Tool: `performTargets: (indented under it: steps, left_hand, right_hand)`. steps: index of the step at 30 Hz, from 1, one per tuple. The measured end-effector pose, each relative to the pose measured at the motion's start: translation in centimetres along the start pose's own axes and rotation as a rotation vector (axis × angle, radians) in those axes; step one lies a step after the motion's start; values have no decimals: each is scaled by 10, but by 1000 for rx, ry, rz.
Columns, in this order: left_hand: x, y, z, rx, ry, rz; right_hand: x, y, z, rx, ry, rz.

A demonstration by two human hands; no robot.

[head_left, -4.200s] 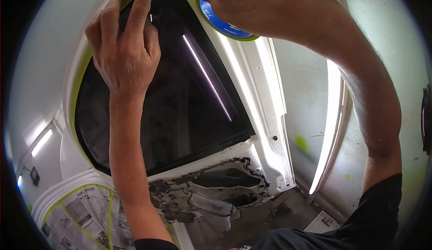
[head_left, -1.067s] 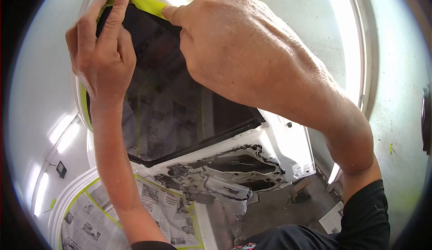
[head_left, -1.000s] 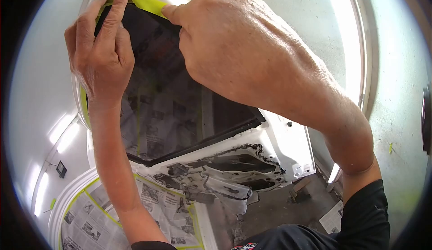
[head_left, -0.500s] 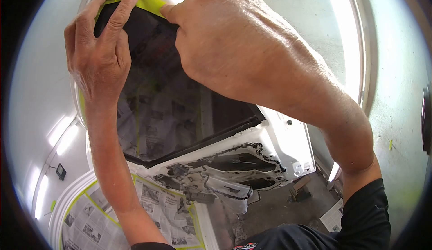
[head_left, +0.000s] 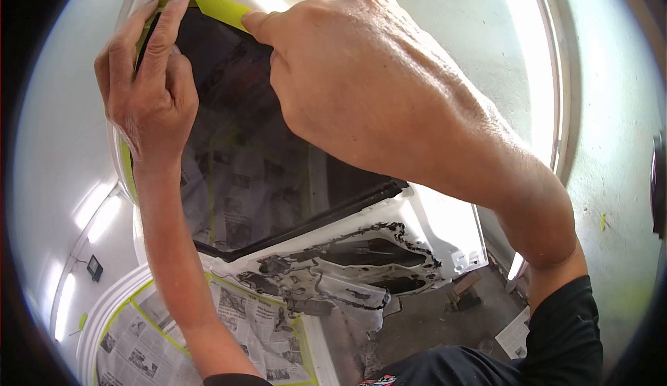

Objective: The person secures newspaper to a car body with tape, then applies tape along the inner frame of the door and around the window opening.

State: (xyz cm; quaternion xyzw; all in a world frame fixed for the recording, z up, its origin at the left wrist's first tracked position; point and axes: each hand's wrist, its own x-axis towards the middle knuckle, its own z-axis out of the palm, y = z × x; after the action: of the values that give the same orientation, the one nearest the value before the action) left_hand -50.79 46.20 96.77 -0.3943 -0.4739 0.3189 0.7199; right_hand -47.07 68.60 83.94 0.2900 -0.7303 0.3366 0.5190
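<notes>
A white car door (head_left: pixel 451 226) fills the middle, with a dark window (head_left: pixel 243 115) in its frame. Yellow-green tape (head_left: pixel 221 12) runs along the curved top edge of the window and down its left side. My left hand (head_left: pixel 149 87) touches the tape at the upper left corner, index and middle fingers stretched out and apart. Farther right, my right hand (head_left: pixel 354 73) pinches the tape between thumb and forefinger; its other fingers are curled and mostly hidden behind the back of the hand.
Below the window, the door's inner panel shows openings and dark sealant (head_left: pixel 368 254). Newspaper (head_left: pixel 243 323) edged with yellow-green tape covers an opening at the lower left. Another newspaper sheet (head_left: pixel 514 334) lies on the floor. Lamps (head_left: pixel 104 216) shine at the left.
My left hand has shifted slightly left and down along the tape, its fingertips farther from my right hand. My right hand has moved slightly left and down.
</notes>
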Motion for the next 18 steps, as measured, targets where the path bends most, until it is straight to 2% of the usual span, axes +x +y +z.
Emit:
performTargets:
  steps: [5,18]
  left_hand:
    - [-2,11,1,139,-30,-46]
    - [-4,8,7,193,-1,-1]
  right_hand:
    - [-4,0,-6,21,6,3]
    - [1,1,-2,60,-38,67]
